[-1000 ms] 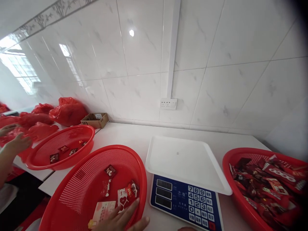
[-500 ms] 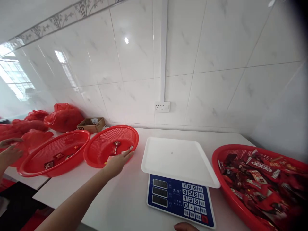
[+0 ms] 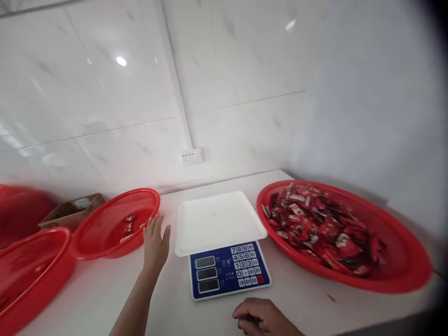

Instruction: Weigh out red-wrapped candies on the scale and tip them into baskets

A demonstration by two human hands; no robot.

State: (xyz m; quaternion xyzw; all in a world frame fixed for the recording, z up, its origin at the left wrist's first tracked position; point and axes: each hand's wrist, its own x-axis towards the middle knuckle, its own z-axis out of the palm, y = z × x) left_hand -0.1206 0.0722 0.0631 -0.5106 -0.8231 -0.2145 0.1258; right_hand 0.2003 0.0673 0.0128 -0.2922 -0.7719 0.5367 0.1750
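Observation:
My left hand (image 3: 155,242) is stretched out flat with fingers apart, beside the right rim of a red mesh basket (image 3: 105,247) that holds a few small packets. A white-trayed digital scale (image 3: 219,221) with a blue keypad (image 3: 229,270) stands just right of that hand. My right hand (image 3: 262,317) rests on the white counter in front of the scale, fingers curled under with nothing seen in them. To the right, a large red basket (image 3: 395,275) is heaped with several red and dark wrapped sweets (image 3: 315,224).
Another red basket (image 3: 24,280) sits at the far left, overlapping the first. A small cardboard box (image 3: 70,210) lies behind it by the tiled wall, and red bags (image 3: 17,210) show at the left edge. A wall socket (image 3: 192,155) is above the counter.
The view has swung to the right, so the sweets basket is now fully in sight. My left hand has drawn back off the small basket's rim, and my right hand has come into view.

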